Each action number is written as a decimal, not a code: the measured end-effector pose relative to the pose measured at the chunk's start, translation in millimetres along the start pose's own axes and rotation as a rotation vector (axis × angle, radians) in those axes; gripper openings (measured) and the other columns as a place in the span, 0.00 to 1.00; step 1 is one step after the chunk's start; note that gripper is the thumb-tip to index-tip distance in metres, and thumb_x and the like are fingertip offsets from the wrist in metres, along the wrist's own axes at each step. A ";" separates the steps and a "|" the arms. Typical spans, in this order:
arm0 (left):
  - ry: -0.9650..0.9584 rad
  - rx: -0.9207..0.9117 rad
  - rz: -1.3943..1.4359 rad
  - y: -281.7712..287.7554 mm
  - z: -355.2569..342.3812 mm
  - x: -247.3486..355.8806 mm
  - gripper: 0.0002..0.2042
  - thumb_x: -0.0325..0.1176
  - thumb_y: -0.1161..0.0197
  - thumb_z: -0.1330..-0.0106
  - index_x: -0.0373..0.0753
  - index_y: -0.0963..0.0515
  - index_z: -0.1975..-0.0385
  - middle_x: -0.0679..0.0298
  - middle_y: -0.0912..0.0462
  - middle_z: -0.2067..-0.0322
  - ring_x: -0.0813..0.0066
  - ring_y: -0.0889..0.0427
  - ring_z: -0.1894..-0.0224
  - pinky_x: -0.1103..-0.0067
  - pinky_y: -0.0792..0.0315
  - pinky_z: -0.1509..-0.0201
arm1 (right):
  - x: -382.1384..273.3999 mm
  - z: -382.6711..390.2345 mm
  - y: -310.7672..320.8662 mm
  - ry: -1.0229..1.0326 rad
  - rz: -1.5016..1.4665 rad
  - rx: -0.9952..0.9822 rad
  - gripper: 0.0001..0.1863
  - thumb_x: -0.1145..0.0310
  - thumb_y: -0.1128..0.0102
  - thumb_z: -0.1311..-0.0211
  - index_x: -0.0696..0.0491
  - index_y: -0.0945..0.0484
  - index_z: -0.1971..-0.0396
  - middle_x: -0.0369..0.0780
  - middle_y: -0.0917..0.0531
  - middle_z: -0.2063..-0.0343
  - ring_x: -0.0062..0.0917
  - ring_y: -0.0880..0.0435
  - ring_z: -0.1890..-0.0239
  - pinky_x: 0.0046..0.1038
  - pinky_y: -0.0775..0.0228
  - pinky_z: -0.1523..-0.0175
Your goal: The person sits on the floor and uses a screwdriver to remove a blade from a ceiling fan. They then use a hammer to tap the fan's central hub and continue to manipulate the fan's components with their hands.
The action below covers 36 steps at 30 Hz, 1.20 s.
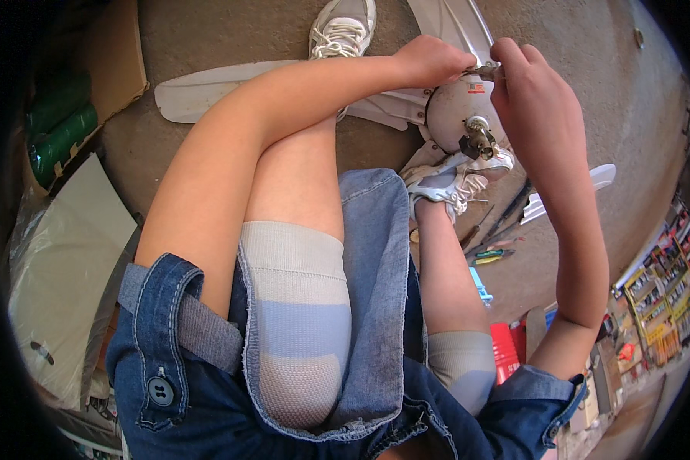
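Observation:
A ceiling fan lies on the floor between my feet, its round off-white motor housing (446,115) carrying a small orange-red label. A brass-coloured metal fitting (479,142) stands up from the housing's middle. My left hand (435,61) reaches across to the housing's far edge, its fingertips pinched on something too small to make out. Beside it, my right hand (540,96) is closed round a short, dark metal tool (484,73), which points toward the left fingertips. Most of that tool is hidden in the fist. One fan blade (188,96) extends left; another blade (445,27) points away.
My white shoes (343,31) flank the fan. Pliers with yellow-green handles (494,254) and other hand tools lie near my right shin, beside a white blade-like piece (571,193). A cardboard box (119,73) with green rolls stands left. Packaged goods (659,295) line the right side.

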State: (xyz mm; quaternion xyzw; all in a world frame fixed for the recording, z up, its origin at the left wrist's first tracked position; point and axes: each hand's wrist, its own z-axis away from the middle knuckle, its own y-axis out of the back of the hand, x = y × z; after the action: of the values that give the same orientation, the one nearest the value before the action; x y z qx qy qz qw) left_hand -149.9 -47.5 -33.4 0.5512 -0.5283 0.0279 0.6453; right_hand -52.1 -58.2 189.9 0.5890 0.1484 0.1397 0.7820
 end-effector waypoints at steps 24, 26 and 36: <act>0.012 -0.051 -0.060 -2.3 -2.5 -2.2 0.08 0.36 0.41 0.46 0.42 0.30 0.71 0.60 0.22 0.80 0.59 0.21 0.77 0.66 0.29 0.76 | 35.7 74.6 45.1 -0.224 -0.320 0.109 0.11 0.79 0.42 0.47 0.53 0.22 0.63 0.37 0.23 0.66 0.24 0.22 0.64 0.23 0.30 0.59; 0.010 -0.056 -0.061 -7.6 -7.3 -1.4 0.08 0.35 0.42 0.46 0.42 0.30 0.70 0.60 0.22 0.79 0.58 0.21 0.77 0.66 0.29 0.75 | 41.9 105.3 44.1 -0.346 -0.431 0.200 0.11 0.78 0.41 0.45 0.56 0.22 0.61 0.36 0.23 0.66 0.20 0.22 0.65 0.21 0.30 0.61; 0.208 -0.085 0.206 8.3 -7.9 4.3 0.11 0.38 0.40 0.48 0.41 0.29 0.68 0.57 0.21 0.76 0.57 0.22 0.70 0.66 0.30 0.68 | 25.8 197.3 -59.0 -1.141 -2.045 0.529 0.13 0.63 0.47 0.35 0.59 0.27 0.63 0.38 0.22 0.70 0.14 0.31 0.76 0.15 0.39 0.72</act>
State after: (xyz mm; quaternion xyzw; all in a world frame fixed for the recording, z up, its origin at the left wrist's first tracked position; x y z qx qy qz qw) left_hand -148.0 -40.7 -23.3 0.4602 -0.5130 0.1284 0.7131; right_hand 52.4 -237.4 183.1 0.3180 0.2037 -0.8617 0.3389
